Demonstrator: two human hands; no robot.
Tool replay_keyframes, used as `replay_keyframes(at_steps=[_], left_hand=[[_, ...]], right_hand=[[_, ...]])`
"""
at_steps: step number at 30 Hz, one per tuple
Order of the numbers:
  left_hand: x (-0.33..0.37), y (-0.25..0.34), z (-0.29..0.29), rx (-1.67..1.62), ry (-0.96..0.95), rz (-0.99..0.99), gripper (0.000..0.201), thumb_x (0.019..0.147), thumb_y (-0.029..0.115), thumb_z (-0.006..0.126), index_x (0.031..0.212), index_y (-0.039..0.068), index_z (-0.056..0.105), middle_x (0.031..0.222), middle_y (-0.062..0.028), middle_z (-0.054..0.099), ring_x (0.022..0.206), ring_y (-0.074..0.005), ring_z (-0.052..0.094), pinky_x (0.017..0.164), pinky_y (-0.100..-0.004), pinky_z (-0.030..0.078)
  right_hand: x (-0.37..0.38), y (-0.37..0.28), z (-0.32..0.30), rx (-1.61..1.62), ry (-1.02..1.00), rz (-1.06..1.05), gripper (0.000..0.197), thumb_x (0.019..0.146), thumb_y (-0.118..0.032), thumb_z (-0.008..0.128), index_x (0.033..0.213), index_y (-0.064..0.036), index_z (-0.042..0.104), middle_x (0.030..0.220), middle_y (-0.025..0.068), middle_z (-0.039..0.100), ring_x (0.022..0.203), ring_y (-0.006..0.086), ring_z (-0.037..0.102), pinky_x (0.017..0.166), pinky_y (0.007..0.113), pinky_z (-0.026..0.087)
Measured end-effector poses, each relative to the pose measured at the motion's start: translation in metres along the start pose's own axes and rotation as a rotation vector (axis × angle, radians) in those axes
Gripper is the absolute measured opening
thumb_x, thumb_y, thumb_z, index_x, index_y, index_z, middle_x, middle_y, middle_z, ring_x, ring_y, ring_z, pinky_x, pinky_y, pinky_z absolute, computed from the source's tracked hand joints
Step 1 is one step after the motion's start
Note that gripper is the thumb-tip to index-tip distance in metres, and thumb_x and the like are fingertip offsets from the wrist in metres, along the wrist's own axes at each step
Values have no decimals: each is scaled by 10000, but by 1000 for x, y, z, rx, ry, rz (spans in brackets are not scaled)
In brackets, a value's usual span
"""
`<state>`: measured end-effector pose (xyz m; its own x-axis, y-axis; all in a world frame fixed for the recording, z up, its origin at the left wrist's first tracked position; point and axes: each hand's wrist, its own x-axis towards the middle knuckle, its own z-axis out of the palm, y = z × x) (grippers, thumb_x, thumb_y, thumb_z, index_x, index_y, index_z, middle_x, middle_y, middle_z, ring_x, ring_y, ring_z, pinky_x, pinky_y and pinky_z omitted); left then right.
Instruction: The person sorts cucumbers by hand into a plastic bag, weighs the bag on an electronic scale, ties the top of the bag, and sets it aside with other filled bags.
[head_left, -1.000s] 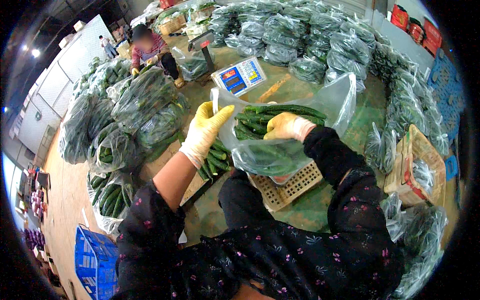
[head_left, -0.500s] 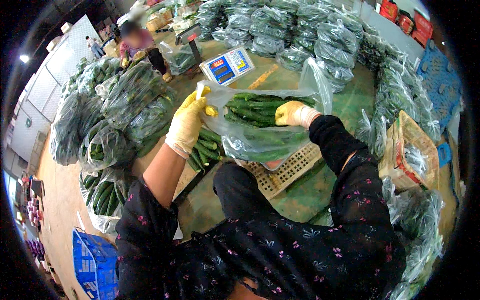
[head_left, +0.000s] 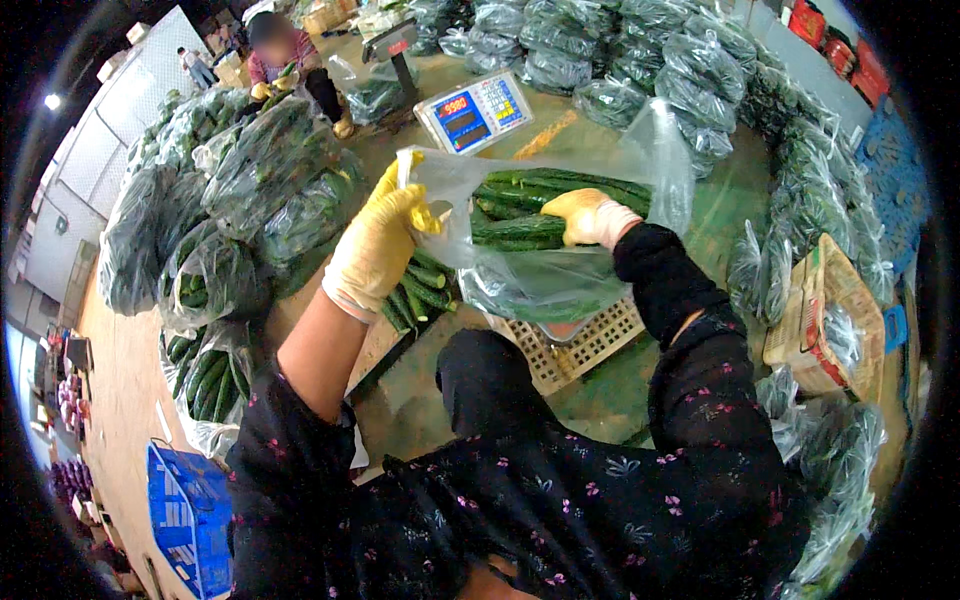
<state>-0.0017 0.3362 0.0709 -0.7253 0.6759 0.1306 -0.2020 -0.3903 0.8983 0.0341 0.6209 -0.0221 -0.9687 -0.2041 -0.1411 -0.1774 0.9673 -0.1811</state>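
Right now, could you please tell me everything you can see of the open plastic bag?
The open plastic bag looks thin, clear and slightly cloudy, creased, with its mouth spread wide. Dark green cucumbers lie side by side inside. The gloved left hand grips its left rim; the gloved right hand reaches inside, at the cucumbers. Its right side stands up in a loose flap. A beige perforated crate shows below it; what supports its underside is hidden.

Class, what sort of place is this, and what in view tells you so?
Probably a produce packing or wholesale warehouse: clear bags of green produce stand piled high, what looks like a scale display faces the worker, and an open bag holds cucumbers.
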Motion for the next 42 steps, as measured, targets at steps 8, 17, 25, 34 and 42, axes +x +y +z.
replay_keyframes(at_steps=[8, 17, 25, 34, 42], left_hand=[[1, 1, -11, -37, -132, -7, 452, 855, 229, 529, 1262, 65, 417, 980, -53, 565, 820, -168, 534, 837, -325, 406], [-49, -13, -44, 414, 145, 106, 614, 832, 247, 595, 1341, 15, 341, 1127, -83, 550, 1018, -151, 504, 852, -281, 411], [-208, -50, -174, 247, 713, -357, 454, 849, 245, 568, 1246, 56, 455, 1000, -50, 608, 833, -137, 571, 732, -272, 466], [-310, -72, -314, 768, 1356, -195, 464, 760, 292, 603, 1116, -3, 555, 994, -189, 624, 857, -304, 605, 769, -355, 473], [-322, -26, -400, 1113, 1453, -716, 475, 708, 358, 556, 1028, 11, 609, 1050, -243, 600, 1013, -358, 576, 883, -390, 443]], right_hand=[[-63, -3, 25, 89, -49, 77, 516, 761, -475, 572, 1088, -78, 612, 1044, 171, 613, 972, 332, 572, 843, 401, 449], [-62, 5, 46, 72, 280, 73, 420, 687, -231, 717, 1056, -61, 609, 1023, 149, 611, 965, 325, 570, 844, 367, 455], [-104, -99, -33, 605, 606, -62, 291, 855, -43, 533, 1141, 6, 562, 1065, 92, 586, 961, 180, 553, 876, 278, 416], [-18, -295, -20, 584, 195, -632, 253, 785, -172, 635, 1001, -40, 635, 959, 117, 639, 896, 263, 601, 816, 337, 452], [6, -336, 36, 695, -219, -614, 267, 785, -191, 643, 1019, -62, 639, 949, 102, 647, 880, 256, 606, 793, 328, 469]])
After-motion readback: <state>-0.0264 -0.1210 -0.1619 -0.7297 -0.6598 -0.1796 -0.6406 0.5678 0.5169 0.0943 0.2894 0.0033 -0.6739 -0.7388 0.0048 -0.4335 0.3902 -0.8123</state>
